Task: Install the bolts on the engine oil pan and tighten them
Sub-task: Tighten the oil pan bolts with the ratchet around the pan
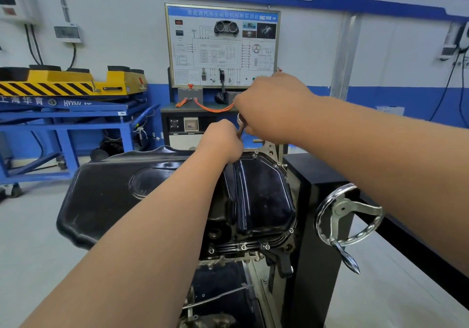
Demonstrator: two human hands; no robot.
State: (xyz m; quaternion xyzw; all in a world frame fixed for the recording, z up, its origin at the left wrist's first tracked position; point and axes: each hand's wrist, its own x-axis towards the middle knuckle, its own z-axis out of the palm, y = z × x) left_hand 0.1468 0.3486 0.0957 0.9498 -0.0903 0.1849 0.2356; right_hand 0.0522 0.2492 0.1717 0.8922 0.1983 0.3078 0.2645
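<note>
The black engine oil pan (261,195) sits on top of the engine on a stand in the middle of the view. Bolts (243,246) stand in its near flange, and one more bolt (291,230) at the near right corner. At the pan's far edge my left hand (220,141) is curled around the lower part of a silver ratchet wrench (240,124). My right hand (269,107) grips the wrench's upper part from above. The bolt under the tool is hidden by my hands.
A chrome handwheel (349,216) with a crank handle sticks out of the black stand (319,175) at the right. A black plastic cover (106,195) lies left of the pan. Behind stand a training board (223,46) and a blue lift table (63,114).
</note>
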